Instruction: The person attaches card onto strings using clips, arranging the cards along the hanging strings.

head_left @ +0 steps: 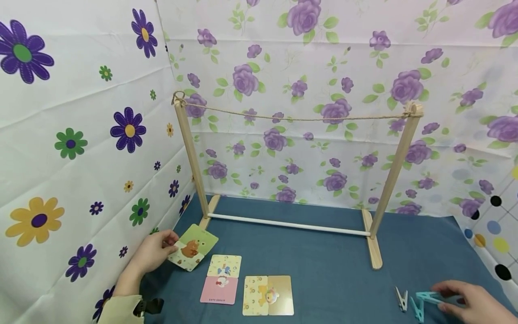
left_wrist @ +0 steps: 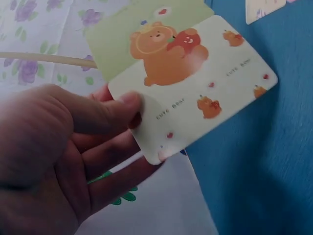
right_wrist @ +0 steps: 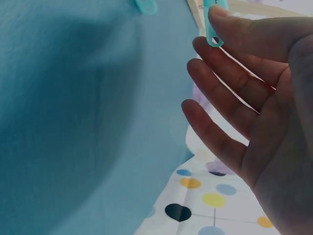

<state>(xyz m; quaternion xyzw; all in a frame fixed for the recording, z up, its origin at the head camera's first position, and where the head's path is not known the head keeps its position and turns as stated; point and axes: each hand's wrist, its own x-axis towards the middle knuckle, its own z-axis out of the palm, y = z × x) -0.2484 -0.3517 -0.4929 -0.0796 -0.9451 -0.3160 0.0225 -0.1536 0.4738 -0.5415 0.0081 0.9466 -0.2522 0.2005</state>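
Pick-up step: card in left hand, peg in right, neither yet at the string.

Left hand [head_left: 151, 252] pinches, thumb over fingers, the green-and-cream bear picture card [head_left: 192, 246], lifted at the blue cloth table's [head_left: 323, 261] left edge by the wooden frame's [head_left: 194, 162] left foot. Right hand [head_left: 471, 301], near the front right corner, pinches a teal plastic clothes peg [head_left: 430, 297] at thumb and forefinger, the other fingers loose; a second teal peg [head_left: 417, 308] and a grey peg [head_left: 401, 299] lie just beside. Judged next: both hands must rise to the twine line [head_left: 299, 119], card edge against it, peg squeezed open over both.
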